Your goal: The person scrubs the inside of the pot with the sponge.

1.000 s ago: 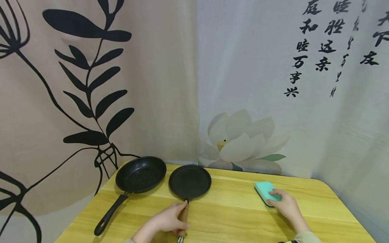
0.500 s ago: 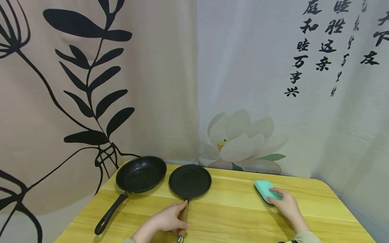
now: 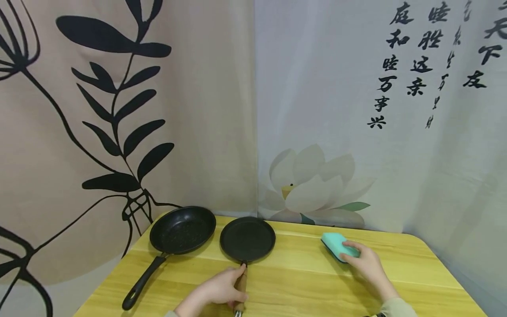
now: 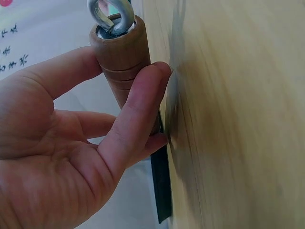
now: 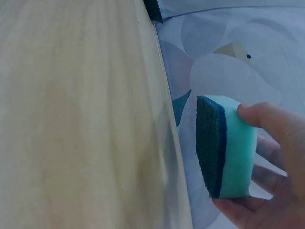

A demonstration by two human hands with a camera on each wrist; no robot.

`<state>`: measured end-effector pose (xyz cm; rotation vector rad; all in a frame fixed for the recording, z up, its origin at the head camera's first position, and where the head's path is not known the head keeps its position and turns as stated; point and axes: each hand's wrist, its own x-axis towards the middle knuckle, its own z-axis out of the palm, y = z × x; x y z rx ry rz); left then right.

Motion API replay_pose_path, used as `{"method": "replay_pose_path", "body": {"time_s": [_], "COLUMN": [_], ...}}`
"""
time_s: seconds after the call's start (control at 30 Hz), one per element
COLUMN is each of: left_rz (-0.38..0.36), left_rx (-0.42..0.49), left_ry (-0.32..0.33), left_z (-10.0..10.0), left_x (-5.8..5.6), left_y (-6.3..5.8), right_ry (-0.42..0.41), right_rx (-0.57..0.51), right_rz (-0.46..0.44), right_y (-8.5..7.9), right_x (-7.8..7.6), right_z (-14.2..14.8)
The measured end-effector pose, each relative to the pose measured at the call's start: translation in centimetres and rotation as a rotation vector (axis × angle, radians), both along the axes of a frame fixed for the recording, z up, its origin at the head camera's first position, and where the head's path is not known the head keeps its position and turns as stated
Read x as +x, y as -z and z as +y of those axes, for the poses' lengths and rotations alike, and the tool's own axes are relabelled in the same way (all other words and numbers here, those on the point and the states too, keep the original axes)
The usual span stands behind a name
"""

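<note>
My left hand point(image 3: 219, 285) grips the wooden handle point(image 4: 121, 55) of a small flat black pan point(image 3: 247, 239), its fingers and thumb curled round it. A metal loop point(image 4: 125, 16) ends that handle. The pan lies towards the back of the table. On the right, my right hand point(image 3: 367, 263) holds a turquoise sponge point(image 3: 334, 243) between thumb and fingers. In the right wrist view the sponge's dark scouring side point(image 5: 210, 145) faces the tabletop, with a gap between them.
A deeper black frying pan point(image 3: 183, 231) stands left of the flat pan, its handle point(image 3: 144, 281) pointing to the front left. The wooden table point(image 3: 301, 281) ends at a printed curtain point(image 3: 214, 132) behind.
My right hand has moved left with the sponge, towards the flat pan. The left hand keeps its grip on the handle, and the head view has shifted slightly.
</note>
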<state>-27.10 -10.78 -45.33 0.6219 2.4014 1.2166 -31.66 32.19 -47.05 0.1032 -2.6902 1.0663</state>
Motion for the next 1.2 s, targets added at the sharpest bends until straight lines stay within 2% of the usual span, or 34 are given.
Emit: {"method": "replay_pose_path", "body": {"time_s": [0.33, 0.5, 0.87, 1.07, 1.2], "left_rz": [-0.033, -0.041, -0.031, -0.064, -0.058], "left_rx": [0.009, 0.004, 0.008, 0.031, 0.008], "left_ry": [0.008, 0.015, 0.058, 0.059, 0.071], "left_z": [0.8, 1.3, 2.5, 3.2, 3.8], "left_x": [-0.1, 0.0, 0.0, 0.2, 0.1], "left_y": [0.5, 0.1, 0.4, 0.5, 0.5], "right_ry": [-0.072, -0.102, -0.166, -0.195, -0.207], "right_rx": [0.013, 0.050, 0.079, 0.072, 0.065], "right_rz": [0.078, 0.124, 0.163, 0.131, 0.111], "right_y": [-1.4, -1.6, -3.0, -2.9, -2.8], "right_x": [0.3, 0.2, 0.5, 0.1, 0.0], "right_z": [-1.1, -1.6, -4.2, -4.8, -5.0]}}
